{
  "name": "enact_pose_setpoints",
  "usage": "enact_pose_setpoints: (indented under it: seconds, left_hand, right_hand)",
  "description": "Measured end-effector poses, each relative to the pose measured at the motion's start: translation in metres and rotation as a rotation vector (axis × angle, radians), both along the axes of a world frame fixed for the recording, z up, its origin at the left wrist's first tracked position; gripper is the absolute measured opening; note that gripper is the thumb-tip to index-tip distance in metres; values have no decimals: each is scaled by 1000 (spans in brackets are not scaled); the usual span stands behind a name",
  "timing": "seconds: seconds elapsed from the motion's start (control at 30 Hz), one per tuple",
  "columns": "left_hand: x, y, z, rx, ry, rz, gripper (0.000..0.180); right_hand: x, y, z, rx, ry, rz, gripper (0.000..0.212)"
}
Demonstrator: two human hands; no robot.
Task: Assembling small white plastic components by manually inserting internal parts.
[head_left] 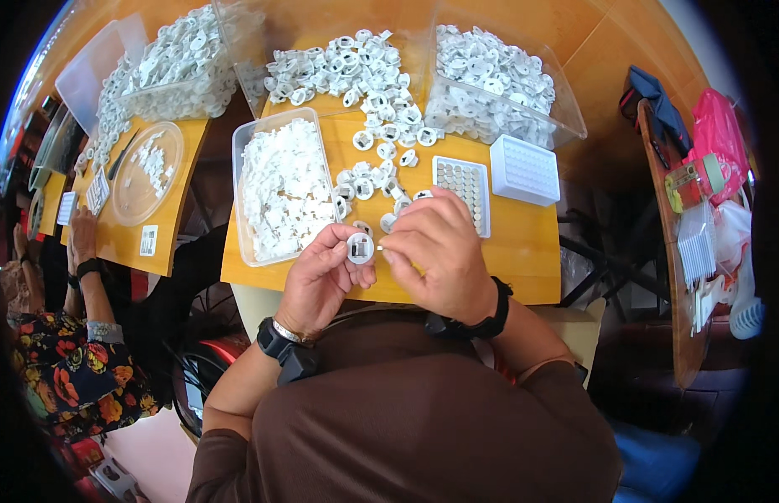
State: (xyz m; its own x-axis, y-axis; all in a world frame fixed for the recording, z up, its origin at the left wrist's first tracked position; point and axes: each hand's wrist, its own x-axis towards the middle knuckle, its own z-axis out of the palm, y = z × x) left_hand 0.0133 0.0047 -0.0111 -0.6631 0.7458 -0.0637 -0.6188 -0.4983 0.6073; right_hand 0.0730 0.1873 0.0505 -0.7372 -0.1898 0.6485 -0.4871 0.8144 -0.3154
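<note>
My left hand (315,275) holds a round white plastic piece (361,248) with a dark rectangular centre, gripped at its edge by thumb and fingers. Close beside it, my right hand (444,250) pinches a tiny white part (380,248) between thumb and forefinger. Both hands are above the wooden table's (519,264) near edge. Left of them stands a clear box (236,172) filled with small white parts. Loose round white pieces (364,186) lie just beyond my fingers. A shallow white tray (487,210) with rows of round pieces sits beyond my right hand.
A white gridded block (523,172) stands right of the tray. Large clear bins (574,126) of round pieces line the far side. At left, a co-worker's hand (83,233) is by a small tray, near a round clear lid (178,168). A pink bag (716,138) lies far right.
</note>
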Motion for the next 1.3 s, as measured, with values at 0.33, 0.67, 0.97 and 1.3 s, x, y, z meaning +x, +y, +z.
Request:
enact_pose_setpoints:
  seconds: [0.33, 0.67, 0.97, 1.3]
  left_hand:
    - [6, 2, 0, -57, -8, -14, 22]
    - [10, 3, 0, -155, 57, -62, 23]
    - [6, 1, -4, -88, -2, -18, 25]
    - [5, 2, -6, -68, -22, -16, 25]
  right_hand:
    - [3, -15, -12, 124, -35, -33, 13]
    - [3, -1, -18, -257, -339, 16, 6]
    - [-8, 88, -35, 25, -201, -390, 6]
    - [-28, 98, -59, 196, -274, -528, 6]
